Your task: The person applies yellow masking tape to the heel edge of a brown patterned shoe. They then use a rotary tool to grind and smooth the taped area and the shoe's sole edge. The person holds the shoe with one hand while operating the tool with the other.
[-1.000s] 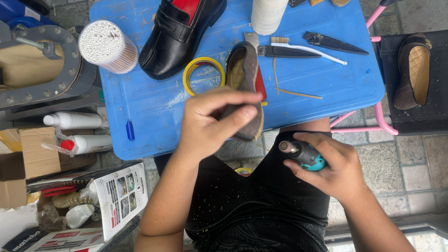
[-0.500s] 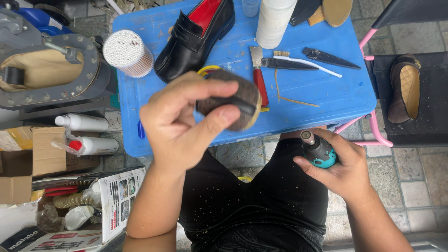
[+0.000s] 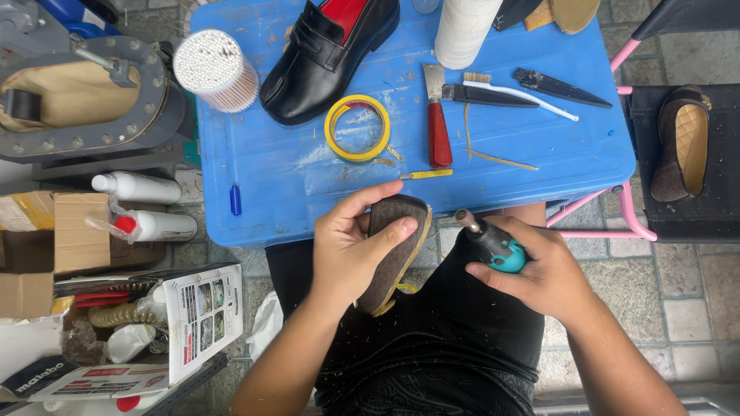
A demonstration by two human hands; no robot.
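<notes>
Table (image 3: pixel 293 192) came first in my view, blue and plastic, and I placed everything else by it. On its top lay a black shoe (image 3: pixel 327 58) toward the far left, a yellow tape ring (image 3: pixel 357 128) near the middle, a red-handled scraper (image 3: pixel 438 123) just right of that, and a cup of cotton swabs (image 3: pixel 214 71) at the far left corner.

Just off the table's near edge, over my lap, my left hand (image 3: pixel 348 250) was clasped around a brown shoe sole (image 3: pixel 395 250), thumb on top and fingers curled underneath. The sole's long axis ran from the table's edge back toward my body, leaning slightly left at the near end, with its yellowish rim facing right.

My right hand (image 3: pixel 539 270) sat to the right of the sole, also below the table's edge, gripping a small rotary tool (image 3: pixel 493 245) with a teal body. Its tip (image 3: pixel 460 216) pointed up and left, toward the sole's rim, near it but not touching. I judged the right hand the one placed to close that gap, moving leftward.
</notes>
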